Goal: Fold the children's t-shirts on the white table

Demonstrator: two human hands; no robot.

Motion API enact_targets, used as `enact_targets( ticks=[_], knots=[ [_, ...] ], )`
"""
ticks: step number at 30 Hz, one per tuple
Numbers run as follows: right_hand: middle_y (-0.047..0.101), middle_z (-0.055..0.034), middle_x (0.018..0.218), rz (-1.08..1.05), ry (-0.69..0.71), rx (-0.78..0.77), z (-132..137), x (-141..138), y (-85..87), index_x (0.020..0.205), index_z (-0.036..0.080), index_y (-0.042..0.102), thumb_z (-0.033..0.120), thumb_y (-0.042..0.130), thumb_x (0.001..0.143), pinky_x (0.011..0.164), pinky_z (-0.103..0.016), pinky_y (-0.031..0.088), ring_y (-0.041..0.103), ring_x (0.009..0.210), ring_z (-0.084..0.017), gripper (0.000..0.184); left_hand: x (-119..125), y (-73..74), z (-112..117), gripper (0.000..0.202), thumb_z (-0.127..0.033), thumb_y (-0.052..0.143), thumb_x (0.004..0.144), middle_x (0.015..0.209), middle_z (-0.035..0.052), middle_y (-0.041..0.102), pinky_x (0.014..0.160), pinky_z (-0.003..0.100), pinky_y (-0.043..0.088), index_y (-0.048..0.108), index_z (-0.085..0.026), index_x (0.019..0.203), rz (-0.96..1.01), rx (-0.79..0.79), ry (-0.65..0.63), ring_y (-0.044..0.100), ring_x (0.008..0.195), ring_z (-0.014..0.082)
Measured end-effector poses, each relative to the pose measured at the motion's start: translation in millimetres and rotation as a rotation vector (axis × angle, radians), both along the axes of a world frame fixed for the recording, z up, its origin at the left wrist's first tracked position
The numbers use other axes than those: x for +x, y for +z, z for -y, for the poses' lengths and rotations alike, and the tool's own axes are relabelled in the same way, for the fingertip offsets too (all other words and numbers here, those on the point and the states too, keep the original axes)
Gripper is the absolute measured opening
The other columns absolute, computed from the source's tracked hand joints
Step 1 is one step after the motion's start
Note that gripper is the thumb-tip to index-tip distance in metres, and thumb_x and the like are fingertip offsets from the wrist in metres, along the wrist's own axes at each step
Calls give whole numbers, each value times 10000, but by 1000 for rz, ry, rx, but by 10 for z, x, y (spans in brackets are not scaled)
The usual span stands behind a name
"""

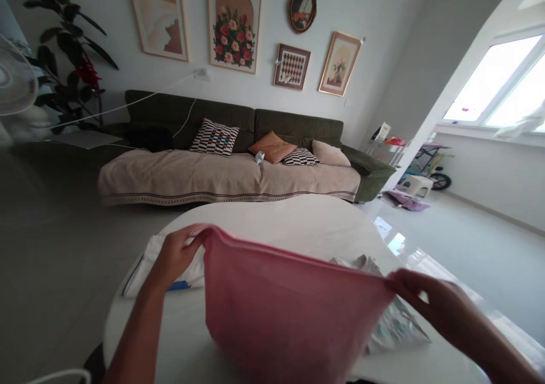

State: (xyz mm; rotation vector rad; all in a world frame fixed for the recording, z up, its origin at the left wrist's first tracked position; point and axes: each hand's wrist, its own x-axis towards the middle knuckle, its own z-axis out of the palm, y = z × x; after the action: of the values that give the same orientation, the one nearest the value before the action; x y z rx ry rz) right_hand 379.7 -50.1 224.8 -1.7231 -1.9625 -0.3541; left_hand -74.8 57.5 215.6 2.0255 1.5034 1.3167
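A pink cloth (289,310) hangs stretched between my two hands above a round white table (298,219). My left hand (176,253) pinches its upper left corner. My right hand (426,299) pinches the upper right corner. The cloth's lower part drops out of view at the bottom edge. Behind the cloth on the table lie a folded white cloth with a blue stripe (149,265) on the left and a crumpled grey patterned cloth (392,327) on the right.
A dark green sofa (298,129) with a beige throw and several cushions stands beyond the table. A plant (72,60) and a fan (15,83) are at the far left. Framed pictures hang on the wall. Small furniture and a stool (415,184) sit near the window at right.
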Motion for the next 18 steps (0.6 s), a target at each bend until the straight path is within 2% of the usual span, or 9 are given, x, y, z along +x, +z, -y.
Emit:
enact_targets(
  ticks=[1, 3, 6, 8, 10, 12, 14, 16, 18],
  knots=[
    [601, 22, 576, 77, 64, -117, -201, -56, 96, 628, 223, 591, 478, 428, 804, 462, -210, 368, 501, 486, -106, 350, 70, 61, -167, 395, -468, 416, 790, 764, 69, 670, 693, 287, 453, 653, -152, 808, -43, -8, 76, 597, 754, 215],
    [587, 25, 561, 132, 5, -7, -513, -200, 315, 630, 199, 583, 403, 379, 843, 432, -204, 317, 455, 438, -89, 358, 204, 233, -454, 395, -451, 431, 791, 679, 82, 656, 624, 271, 433, 655, -127, 762, -126, 6, 244, 592, 663, 204],
    [653, -19, 734, -12, -185, 538, -618, -430, 664, 783, 177, 625, 340, 429, 842, 547, -212, 397, 564, 597, -112, 261, 317, 582, -640, 397, -421, 443, 810, 612, 60, 630, 578, 241, 409, 658, -88, 783, 11, 216, 460, 565, 587, 151],
    [665, -65, 848, -120, -247, 814, -473, -535, 813, 885, 156, 636, 307, 503, 813, 696, -249, 437, 603, 782, -147, 213, 335, 774, -600, 393, -401, 420, 837, 665, 33, 642, 579, 218, 422, 633, -85, 934, 272, 381, 378, 556, 578, 106],
    [662, -81, 863, -139, -273, 881, -268, -582, 803, 935, 145, 637, 274, 563, 779, 746, -260, 436, 602, 834, -162, 215, 327, 830, -483, 376, -358, 417, 844, 820, 32, 664, 635, 225, 459, 562, -113, 1090, 509, 463, 147, 582, 663, 92],
    [658, -64, 841, -104, -283, 818, -93, -576, 588, 932, 155, 638, 251, 587, 764, 716, -243, 434, 604, 796, -156, 201, 291, 692, -334, 356, -288, 453, 812, 975, 45, 650, 752, 269, 473, 542, -139, 1123, 602, 453, -7, 596, 833, 121],
    [655, -44, 848, -64, -243, 696, 20, -536, 173, 910, 171, 631, 253, 574, 776, 697, -227, 431, 607, 782, -147, 168, 220, 349, -179, 329, -207, 470, 750, 1035, 43, 637, 880, 302, 426, 593, -151, 1050, 535, 376, -2, 565, 976, 156],
    [648, -42, 878, -47, -151, 527, 91, -477, -392, 902, 181, 617, 283, 526, 809, 685, -212, 441, 613, 780, -137, 166, 127, -156, -23, 342, -151, 430, 681, 1034, 33, 641, 950, 305, 370, 640, -160, 951, 378, 240, 65, 540, 1033, 174],
    [640, -51, 878, -55, -109, 307, 158, -416, -1022, 937, 187, 601, 322, 437, 852, 601, -188, 448, 617, 726, -121, 228, 46, -735, 141, 348, -158, 405, 633, 957, 40, 668, 885, 300, 425, 659, -158, 870, 208, 22, 69, 574, 979, 195]
  ],
)
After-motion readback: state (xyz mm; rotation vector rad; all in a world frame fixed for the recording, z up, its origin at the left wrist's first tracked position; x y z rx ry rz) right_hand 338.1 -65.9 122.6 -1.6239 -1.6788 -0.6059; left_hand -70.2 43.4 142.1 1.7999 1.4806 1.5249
